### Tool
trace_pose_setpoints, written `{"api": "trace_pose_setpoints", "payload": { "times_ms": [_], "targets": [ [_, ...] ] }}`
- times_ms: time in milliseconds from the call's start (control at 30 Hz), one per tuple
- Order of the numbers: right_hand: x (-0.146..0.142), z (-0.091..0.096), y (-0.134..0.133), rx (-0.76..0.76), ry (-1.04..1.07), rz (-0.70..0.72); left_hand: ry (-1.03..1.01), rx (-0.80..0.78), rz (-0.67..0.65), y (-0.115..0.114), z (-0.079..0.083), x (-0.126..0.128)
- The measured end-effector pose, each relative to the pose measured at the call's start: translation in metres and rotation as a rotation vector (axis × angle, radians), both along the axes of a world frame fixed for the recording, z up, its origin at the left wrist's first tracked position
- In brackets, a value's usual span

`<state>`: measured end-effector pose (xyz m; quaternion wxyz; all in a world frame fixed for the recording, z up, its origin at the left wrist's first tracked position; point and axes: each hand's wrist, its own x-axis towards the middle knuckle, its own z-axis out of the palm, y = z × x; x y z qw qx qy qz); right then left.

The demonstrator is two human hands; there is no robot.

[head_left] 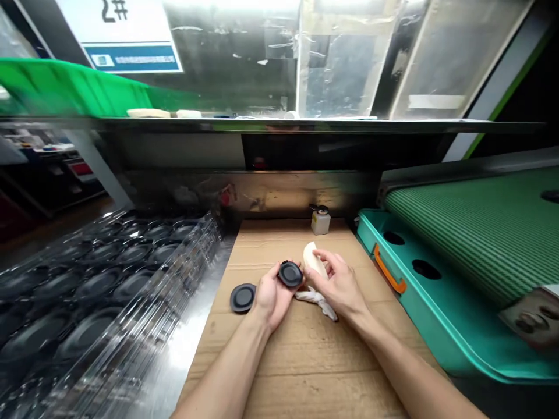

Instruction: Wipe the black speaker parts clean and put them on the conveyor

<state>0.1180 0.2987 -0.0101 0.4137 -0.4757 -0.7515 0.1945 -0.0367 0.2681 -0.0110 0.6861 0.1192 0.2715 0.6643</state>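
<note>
And up at your top left, you've got the one readable marking: a white rectangular sign (pixel 126 29) with large black characters, seemingly "2#", the digit clipped by the picture's top edge. Just below, along the sign's lower part, you see a blue printed band (pixel 102 51) carrying a small pale emblem (pixel 102 60) and a row of white lettering (pixel 144 59), and that line is too blurred for you to make out.

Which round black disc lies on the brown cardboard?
The round black disc left of the left hand, lying loose; another black disc is held in that hand, and similar ones sit in clear plastic trays.
</note>
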Motion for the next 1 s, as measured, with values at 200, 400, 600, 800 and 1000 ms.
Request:
{"api": "trace_pose_setpoints", "payload": {
  "times_ms": [200,400,600,800,1000],
  "targets": [
    [-0.038,-0.007,-0.032,0.021,-0.089,0.088,-0.104,-0.016,-0.07,-0.003,0.0,0.001],
    [-0.04,-0.005,-0.026,0.087,-0.21,0.025,-0.089,-0.014,-0.069,-0.002,0.0,0.002],
    [-0.034,0.002,-0.026,0.071,-0.278,-0.035,-0.068,0.002,-0.072,-0.001,0.0,0.001],
    [-0.023,-0.004,-0.011,0.06,-0.3,-0.023,-0.059,-0.006,-0.09,0.0,-0.002,-0.001],
    [0.001,0.003,0.006,0.053,0.039,-0.051,-0.073,-0.024,-0.075,0.002,-0.005,-0.005]
  ]
}}
